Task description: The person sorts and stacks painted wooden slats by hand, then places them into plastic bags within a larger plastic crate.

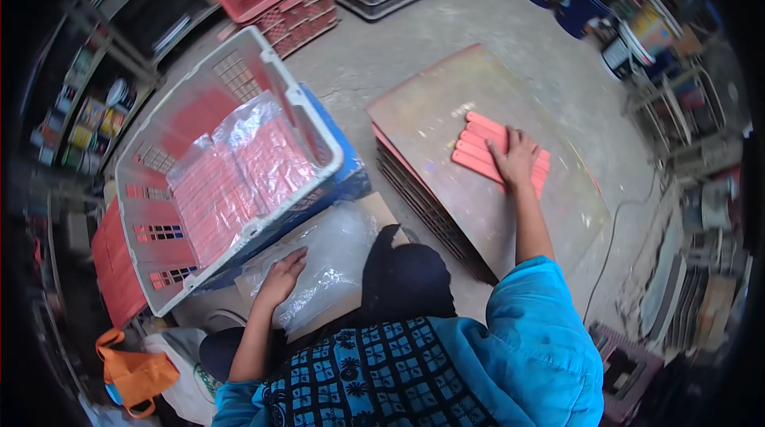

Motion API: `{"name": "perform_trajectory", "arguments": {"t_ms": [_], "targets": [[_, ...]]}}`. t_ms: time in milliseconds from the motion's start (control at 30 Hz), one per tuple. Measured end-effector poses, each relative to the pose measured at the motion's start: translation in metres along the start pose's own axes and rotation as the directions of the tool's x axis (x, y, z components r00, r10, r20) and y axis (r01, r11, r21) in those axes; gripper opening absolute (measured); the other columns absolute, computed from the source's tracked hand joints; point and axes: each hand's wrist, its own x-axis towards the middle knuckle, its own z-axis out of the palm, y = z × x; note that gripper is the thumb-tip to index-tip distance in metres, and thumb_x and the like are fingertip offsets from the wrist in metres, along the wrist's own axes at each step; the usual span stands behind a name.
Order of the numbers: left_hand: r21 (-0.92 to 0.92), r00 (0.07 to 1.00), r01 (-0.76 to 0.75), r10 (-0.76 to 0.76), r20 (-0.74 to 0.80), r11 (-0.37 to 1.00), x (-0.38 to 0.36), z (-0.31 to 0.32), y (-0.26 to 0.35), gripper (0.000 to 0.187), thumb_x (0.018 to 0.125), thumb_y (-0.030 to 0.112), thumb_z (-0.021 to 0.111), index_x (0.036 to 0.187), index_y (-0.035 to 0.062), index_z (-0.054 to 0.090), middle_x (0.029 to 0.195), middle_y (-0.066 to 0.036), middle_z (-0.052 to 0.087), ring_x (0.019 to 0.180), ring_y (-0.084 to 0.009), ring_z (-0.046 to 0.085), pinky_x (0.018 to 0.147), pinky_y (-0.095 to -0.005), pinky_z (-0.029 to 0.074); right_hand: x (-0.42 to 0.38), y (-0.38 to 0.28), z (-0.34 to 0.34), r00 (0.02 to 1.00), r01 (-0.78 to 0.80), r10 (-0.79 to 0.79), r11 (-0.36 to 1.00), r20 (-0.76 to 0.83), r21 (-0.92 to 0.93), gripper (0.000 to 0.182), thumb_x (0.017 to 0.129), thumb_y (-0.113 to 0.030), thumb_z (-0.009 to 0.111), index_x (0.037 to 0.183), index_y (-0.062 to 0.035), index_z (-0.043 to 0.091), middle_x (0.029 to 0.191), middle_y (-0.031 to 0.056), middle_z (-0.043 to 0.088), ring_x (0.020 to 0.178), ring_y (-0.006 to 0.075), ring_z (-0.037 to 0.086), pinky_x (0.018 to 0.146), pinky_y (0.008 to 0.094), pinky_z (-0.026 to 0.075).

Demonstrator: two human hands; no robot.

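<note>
Well, right hand (516, 157): draped over flat pink round-ended strips (480, 146); grip unclear.
Left hand (280, 277): fingers loose, over crinkled clear plastic (335, 245).
Strips: uneven push could skew them.

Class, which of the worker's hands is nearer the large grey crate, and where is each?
Left. The left hand is over the clear plastic, just beside the crate; the right hand is farther off, on the pink strips on the board.
</note>
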Motion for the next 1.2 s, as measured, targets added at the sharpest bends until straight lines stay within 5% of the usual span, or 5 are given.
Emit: {"name": "perform_trajectory", "arguments": {"t_ms": [200,367,1033,1133,1200], "targets": [[-0.287,0.926,-0.350,0.375,0.035,0.892,0.046,0.045,0.135,0.041,0.091,0.026,0.045,0.122,0.0010,0.053,0.121,-0.016,0.057,0.112,-0.0259,0.054,0.095,-0.0322,0.038,-0.105,0.059,-0.047,0.953,-0.107,0.166,0.967,-0.253,0.230,0.053,0.080,-0.035,0.062,0.123,-0.0067,0.049,0.121,0.0183,0.049,0.116,0.0326,0.045,0.100,0.0490,0.030],[-0.574,0.969,0.113,0.037,0.243,0.811,0.121,0.133,0.205,0.055,0.088,0.037,0.046,0.132,0.0048,0.042,0.132,-0.011,0.045,0.123,-0.0248,0.040,0.095,-0.0410,0.037,-0.178,0.106,-0.050,0.872,-0.375,0.480,0.778,-0.093,0.504,0.031,0.081,-0.012,0.057,0.110,0.0014,0.058,0.103,0.0199,0.061,0.094,0.0317,0.059,0.083,0.0360,0.046],[-0.137,0.998,0.036,-0.042,-0.041,0.990,0.101,0.196,0.237,0.068,0.075,0.049,0.051,0.107,-0.0105,0.057,0.112,-0.035,0.053,0.109,-0.0421,0.053,0.094,-0.0417,0.041,-0.202,0.127,-0.053,0.951,-0.233,0.309,0.755,-0.019,0.613,0.028,0.083,-0.016,0.064,0.104,0.0026,0.064,0.087,0.0147,0.066,0.077,0.0201,0.061,0.073,0.0301,0.049],[0.003,0.995,0.080,-0.080,-0.063,0.997,0.107,0.197,0.242,0.066,0.078,0.047,0.045,0.111,-0.0090,0.056,0.113,-0.032,0.054,0.110,-0.0423,0.052,0.095,-0.0417,0.041,-0.197,0.134,-0.046,0.869,-0.458,0.429,0.505,0.247,0.732,0.029,0.083,-0.016,0.064,0.104,0.0033,0.063,0.089,0.0153,0.066,0.079,0.0210,0.062,0.074,0.0312,0.049],[0.060,0.992,0.023,-0.015,-0.129,0.998,0.117,0.199,0.246,0.056,0.081,0.041,0.045,0.108,-0.0063,0.059,0.116,-0.030,0.053,0.109,-0.0409,0.053,0.094,-0.0446,0.041,-0.192,0.140,-0.042,0.936,-0.212,0.336,0.774,-0.104,0.597,0.028,0.083,-0.018,0.063,0.103,0.0014,0.063,0.092,0.0152,0.066,0.082,0.0232,0.062,0.076,0.0324,0.048]]}}
